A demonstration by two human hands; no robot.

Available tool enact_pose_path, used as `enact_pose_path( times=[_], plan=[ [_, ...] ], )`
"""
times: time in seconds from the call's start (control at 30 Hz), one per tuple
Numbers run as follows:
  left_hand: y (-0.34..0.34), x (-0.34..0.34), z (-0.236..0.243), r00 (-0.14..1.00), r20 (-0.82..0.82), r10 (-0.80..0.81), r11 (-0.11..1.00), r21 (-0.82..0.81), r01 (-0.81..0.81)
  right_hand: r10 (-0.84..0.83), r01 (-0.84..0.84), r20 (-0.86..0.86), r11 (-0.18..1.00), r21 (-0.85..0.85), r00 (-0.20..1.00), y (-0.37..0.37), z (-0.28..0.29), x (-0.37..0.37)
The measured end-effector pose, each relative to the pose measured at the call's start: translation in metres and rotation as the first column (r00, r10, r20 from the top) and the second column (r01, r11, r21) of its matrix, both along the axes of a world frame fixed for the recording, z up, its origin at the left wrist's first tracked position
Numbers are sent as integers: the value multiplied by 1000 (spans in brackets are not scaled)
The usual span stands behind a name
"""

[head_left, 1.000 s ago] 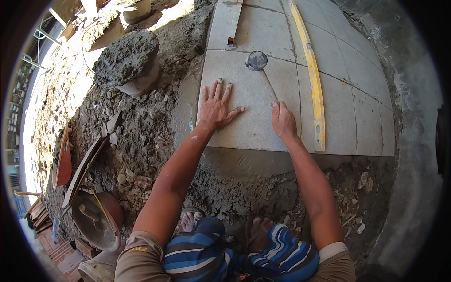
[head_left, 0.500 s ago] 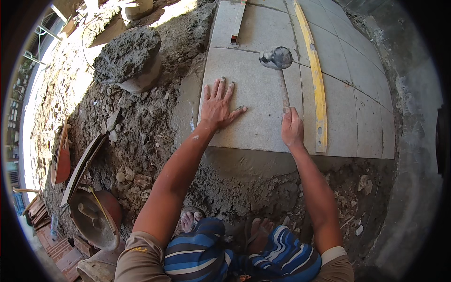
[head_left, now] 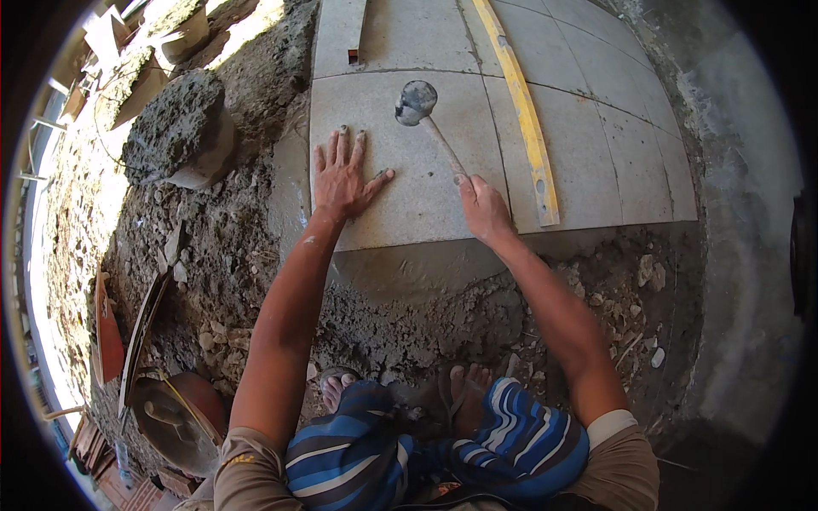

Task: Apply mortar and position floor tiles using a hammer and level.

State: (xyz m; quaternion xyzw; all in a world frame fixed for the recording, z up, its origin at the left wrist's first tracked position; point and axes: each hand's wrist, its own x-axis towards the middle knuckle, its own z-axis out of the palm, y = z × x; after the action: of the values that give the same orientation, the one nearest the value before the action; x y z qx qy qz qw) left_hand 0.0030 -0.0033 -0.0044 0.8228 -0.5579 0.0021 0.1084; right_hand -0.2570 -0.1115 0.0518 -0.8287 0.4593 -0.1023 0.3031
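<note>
My left hand [head_left: 343, 186] lies flat with fingers spread on a pale square floor tile [head_left: 417, 200] at the near edge of the tiled area. My right hand [head_left: 482, 207] grips the handle of a rubber mallet [head_left: 416, 103], whose dark, cement-smeared head is over the upper part of that tile, right of my left fingertips. A long yellow bar like a level [head_left: 513, 77] lies on the tiles to the right. A shorter pale straightedge [head_left: 355, 30] rests on the tile beyond.
Left, on rough mortar and rubble [head_left: 179, 230], are a container heaped with wet mix [head_left: 204, 157], a trowel-like red tool [head_left: 106, 328], curved long strips [head_left: 145, 324] and a round tub [head_left: 175, 434]. A grey concrete strip [head_left: 745, 281] runs along the right. My striped-clad knees are below.
The whole view has shifted, so the tiles sit higher and further left. The mallet head has swung left toward my left fingertips, its handle now slanting more. My left hand stays flat on the tile.
</note>
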Motion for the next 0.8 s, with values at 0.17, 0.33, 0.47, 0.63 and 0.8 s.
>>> enact_pose_path(
  times=[0.17,0.33,0.47,0.63,0.8],
  plan=[
    [6,4,3,997,83,0,999,39,-4,-6,5,216,1000,3,976,61,9,-54],
    [8,-3,4,998,58,-40,997,62,36,-4,12,294,1000,-24,956,98,19,-97],
    [5,-5,6,998,59,-28,997,74,24,-11,21,148,998,-66,989,100,-11,-118],
    [6,-3,6,998,49,-44,997,58,41,-42,46,-145,999,25,989,91,-16,-113],
    [10,-2,6,998,50,-40,997,70,36,-36,36,-12,999,37,999,93,-7,-111]
  ],
)
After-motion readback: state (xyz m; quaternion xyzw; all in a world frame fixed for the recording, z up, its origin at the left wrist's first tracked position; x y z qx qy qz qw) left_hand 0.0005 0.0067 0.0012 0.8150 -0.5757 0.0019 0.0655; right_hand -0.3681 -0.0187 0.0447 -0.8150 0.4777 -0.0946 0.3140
